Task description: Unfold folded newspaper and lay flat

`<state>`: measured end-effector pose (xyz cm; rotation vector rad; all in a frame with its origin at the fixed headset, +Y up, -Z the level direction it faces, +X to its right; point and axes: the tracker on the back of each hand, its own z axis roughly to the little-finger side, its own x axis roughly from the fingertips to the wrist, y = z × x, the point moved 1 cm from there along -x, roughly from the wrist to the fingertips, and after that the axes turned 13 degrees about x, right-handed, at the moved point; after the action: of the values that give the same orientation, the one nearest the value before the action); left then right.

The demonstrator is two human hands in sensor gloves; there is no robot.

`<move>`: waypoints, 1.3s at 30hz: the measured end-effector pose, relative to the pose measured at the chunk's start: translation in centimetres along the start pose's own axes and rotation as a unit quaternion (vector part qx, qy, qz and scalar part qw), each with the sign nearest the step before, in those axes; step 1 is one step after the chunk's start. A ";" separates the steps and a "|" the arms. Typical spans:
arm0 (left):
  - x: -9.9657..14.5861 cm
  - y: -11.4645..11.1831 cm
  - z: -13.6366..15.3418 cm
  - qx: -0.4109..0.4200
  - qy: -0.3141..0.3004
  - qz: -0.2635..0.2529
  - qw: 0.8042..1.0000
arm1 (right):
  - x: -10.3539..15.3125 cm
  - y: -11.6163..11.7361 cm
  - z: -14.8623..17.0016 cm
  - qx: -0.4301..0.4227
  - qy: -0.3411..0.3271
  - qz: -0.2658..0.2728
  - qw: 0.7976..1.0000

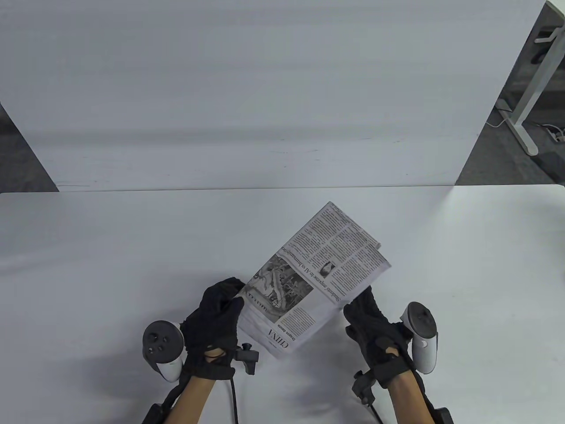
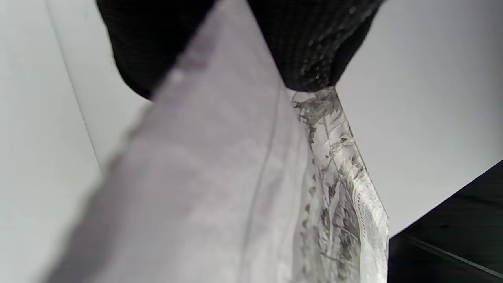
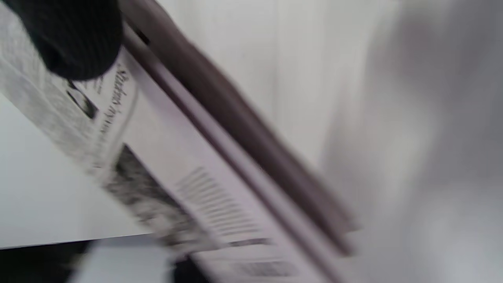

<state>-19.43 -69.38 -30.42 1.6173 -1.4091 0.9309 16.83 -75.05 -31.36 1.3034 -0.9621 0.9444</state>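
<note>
The paper (image 1: 315, 276) is folded into a compact packet, lying askew on the table (image 1: 110, 247) near the front edge, its long axis running from the near left up toward the far right. The "CHINA" heading and a photo face up. So the job has barely begun, I'd say: no panel is opened out, and all the unfolding and flattening is left.

The left hand (image 1: 212, 329) holds the packet's near-left edge. In the left wrist view the paper passes between dark gloved fingers (image 2: 314, 47), pinched from both sides. The right hand (image 1: 373, 329) is at the packet's right edge, fingertips against or just under it; the right wrist view is smeared, showing one fingertip (image 3: 74, 39) on the printed face, so I cannot tell whether it really grips or only touches.

The layered edges along the far-right corner look slightly splayed (probably the loose side, where the pages would part). The packet may be lifted a little off the surface at the hands' end, though the view leaves that unsure.

For spreading there is broad bare table to the left, the right and beyond, up to the white back panel (image 1: 265, 88). Toward the person there is little room, so I'd guess the sheet should open away or sideways.
</note>
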 end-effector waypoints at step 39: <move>2.9 -7.1 -2.1 0.001 -0.015 0.188 0.982 | 2.4 7.3 -6.1 0.270 -0.167 0.116 0.941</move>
<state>-12.06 -68.17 -27.53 1.3933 -1.7727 1.1233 10.95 -68.65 -26.84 1.8868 -1.1845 1.2513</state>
